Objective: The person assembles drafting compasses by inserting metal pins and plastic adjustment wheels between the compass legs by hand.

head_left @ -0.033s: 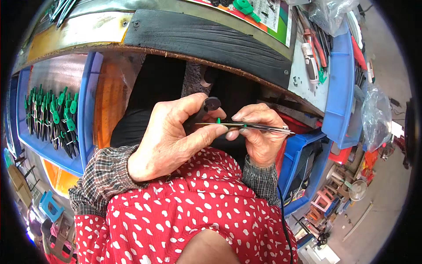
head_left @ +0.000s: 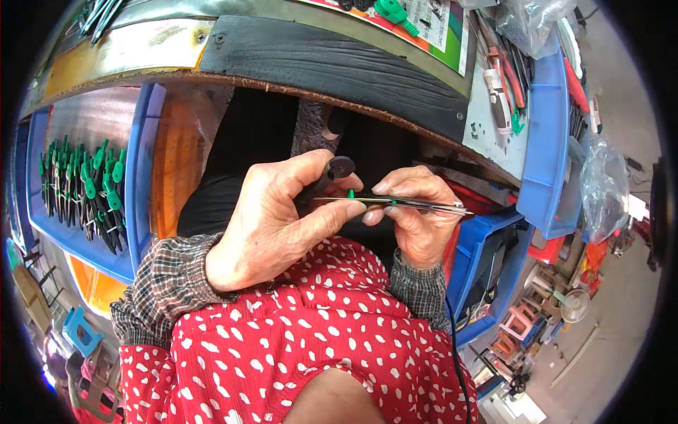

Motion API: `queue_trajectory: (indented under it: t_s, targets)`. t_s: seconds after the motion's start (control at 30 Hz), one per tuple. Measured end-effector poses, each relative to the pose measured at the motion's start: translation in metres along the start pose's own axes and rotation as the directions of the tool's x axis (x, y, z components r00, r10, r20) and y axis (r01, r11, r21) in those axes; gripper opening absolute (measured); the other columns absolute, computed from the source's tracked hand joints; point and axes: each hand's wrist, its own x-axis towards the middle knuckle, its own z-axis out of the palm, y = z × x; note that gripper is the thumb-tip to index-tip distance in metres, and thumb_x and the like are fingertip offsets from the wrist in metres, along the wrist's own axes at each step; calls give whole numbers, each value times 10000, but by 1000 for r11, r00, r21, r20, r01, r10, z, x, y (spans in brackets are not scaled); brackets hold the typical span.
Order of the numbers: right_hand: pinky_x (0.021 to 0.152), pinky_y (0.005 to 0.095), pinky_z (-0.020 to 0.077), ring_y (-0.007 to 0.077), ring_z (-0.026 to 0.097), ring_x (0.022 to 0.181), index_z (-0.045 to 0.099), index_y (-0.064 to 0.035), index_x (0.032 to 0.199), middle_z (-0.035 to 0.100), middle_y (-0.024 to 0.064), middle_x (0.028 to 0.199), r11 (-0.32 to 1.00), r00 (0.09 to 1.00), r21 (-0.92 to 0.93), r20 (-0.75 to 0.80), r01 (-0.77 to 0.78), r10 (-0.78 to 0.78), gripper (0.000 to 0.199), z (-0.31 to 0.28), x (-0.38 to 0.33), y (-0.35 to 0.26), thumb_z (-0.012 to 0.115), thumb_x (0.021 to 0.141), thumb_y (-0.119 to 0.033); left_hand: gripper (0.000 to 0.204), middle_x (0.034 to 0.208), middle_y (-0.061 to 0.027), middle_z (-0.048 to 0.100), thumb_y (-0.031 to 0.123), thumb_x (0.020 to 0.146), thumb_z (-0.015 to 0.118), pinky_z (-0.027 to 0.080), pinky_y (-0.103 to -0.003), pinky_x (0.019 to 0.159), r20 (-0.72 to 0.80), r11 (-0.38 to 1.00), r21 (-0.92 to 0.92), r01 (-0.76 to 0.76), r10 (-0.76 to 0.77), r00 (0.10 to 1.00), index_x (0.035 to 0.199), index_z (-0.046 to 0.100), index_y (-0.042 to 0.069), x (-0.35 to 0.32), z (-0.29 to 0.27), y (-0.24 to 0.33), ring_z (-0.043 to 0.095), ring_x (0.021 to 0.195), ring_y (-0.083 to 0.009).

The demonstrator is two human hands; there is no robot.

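My left hand [head_left: 275, 212] is closed around a slim black part with a rounded black end [head_left: 341, 167] standing out past the forefinger. Its thumb presses at a small green piece [head_left: 351, 193] on the part's thin shaft. My right hand [head_left: 417, 208] pinches the other end, a bundle of thin dark and silvery rods [head_left: 432, 205], between thumb and fingers. Both hands hold this one long piece level over my lap. What lies inside the left palm is hidden.
A bench edge [head_left: 332, 67] crosses ahead. Left, a blue bin [head_left: 145, 141] holds several green-topped black parts [head_left: 88, 184]. At right are blue bins [head_left: 547, 141], a screwdriver-like tool with a white-and-black handle [head_left: 498, 102] and a clear plastic bag [head_left: 604, 187]. A cable [head_left: 460, 353] hangs by my right sleeve.
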Motion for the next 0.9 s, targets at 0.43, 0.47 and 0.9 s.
queue_trajectory:
  t_s: [0.43, 0.47, 0.9]
  targets:
    - [651, 315, 587, 246, 678, 777, 605, 57, 966, 615, 205, 972, 996, 1000, -91, 14, 0, 1, 185, 5, 0, -4, 687, 801, 40, 191, 767, -63, 622, 56, 787, 727, 443, -231, 566, 22, 923, 283, -261, 266, 964, 938, 631, -9, -4, -5, -5, 571, 623, -92]
    - [651, 315, 587, 246, 678, 777, 605, 57, 966, 615, 205, 972, 996, 1000, -91, 16, 2, 0, 185, 6, 0, -5, 687, 801, 40, 191, 767, -63, 622, 56, 787, 727, 443, -231, 566, 21, 922, 284, -262, 267, 963, 938, 631, -9, -4, -5, -4, 571, 623, -92]
    - [645, 296, 564, 195, 664, 708, 587, 76, 1008, 644, 143, 930, 977, 979, -78, 13, -200, 202, 188, 10, -1, -13, 624, 824, 88, 283, 841, -108, 643, 2, 697, 744, 488, -289, 573, 89, 773, 408, -486, 496, 864, 956, 633, 22, -4, -10, -12, 638, 680, -217]
